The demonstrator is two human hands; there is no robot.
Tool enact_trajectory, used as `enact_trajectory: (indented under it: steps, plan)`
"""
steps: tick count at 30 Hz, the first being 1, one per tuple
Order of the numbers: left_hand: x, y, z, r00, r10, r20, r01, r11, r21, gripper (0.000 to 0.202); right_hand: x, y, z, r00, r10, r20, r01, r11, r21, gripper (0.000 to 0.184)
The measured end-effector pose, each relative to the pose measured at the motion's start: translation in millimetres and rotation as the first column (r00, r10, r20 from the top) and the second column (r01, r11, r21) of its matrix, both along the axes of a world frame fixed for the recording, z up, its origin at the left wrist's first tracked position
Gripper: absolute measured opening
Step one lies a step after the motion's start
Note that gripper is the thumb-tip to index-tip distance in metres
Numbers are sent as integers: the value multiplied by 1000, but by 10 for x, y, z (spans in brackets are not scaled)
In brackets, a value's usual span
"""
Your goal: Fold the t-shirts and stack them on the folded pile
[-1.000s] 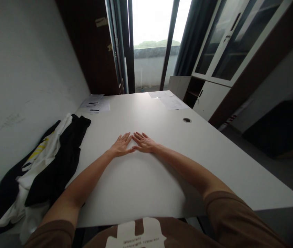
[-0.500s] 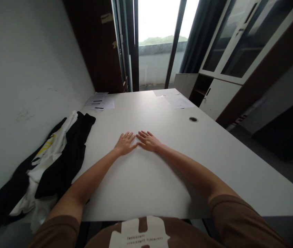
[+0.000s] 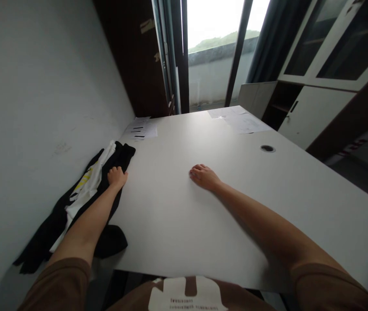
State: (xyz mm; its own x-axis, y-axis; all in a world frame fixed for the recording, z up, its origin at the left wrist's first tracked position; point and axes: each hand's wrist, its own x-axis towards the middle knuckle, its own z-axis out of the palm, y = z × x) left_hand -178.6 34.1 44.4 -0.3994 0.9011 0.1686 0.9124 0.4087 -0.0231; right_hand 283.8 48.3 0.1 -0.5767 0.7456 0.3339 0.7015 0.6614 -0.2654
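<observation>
A black-and-white garment (image 3: pixel 84 194) with yellow print lies in a long, crumpled heap on the left side of the white table (image 3: pixel 167 207), against the wall. My left hand (image 3: pixel 117 176) is on its black part near the far end, fingers closed on the cloth. Part of the garment is hidden under my left forearm. Over on the middle of the tabletop rests my right hand (image 3: pixel 204 176), palm down, its fingers loosely bent and close together. Nothing shows in that hand.
Printed papers (image 3: pixel 141 128) lie at the table's far left corner, and more sheets (image 3: pixel 244 121) at the far right. A round cable hole (image 3: pixel 267 148) sits near the right edge. Beyond are a glass door (image 3: pixel 214 56) and a white cabinet (image 3: pixel 316 112).
My left hand has left the middle of the table, moved left and closed on the black cloth. My right hand has stayed on the table, its fingers now more bent. The view has shifted.
</observation>
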Motion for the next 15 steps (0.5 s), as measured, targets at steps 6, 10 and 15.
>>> enact_trajectory:
  steps: [6,10,15]
  plan:
    - [85,96,103,984,-53,169,73,991,-109,28,6,48,-4,999,12,-32,-12,1000,0,38]
    - [731,180,-11,902,-216,374,246,969,-35,26,-20,84,10,999,6,-31,-7,999,-42,40]
    - [1838,72,-303,668,-397,629,375,910,177,25,-18,70,12,995,-56,-87,59,997,39,37]
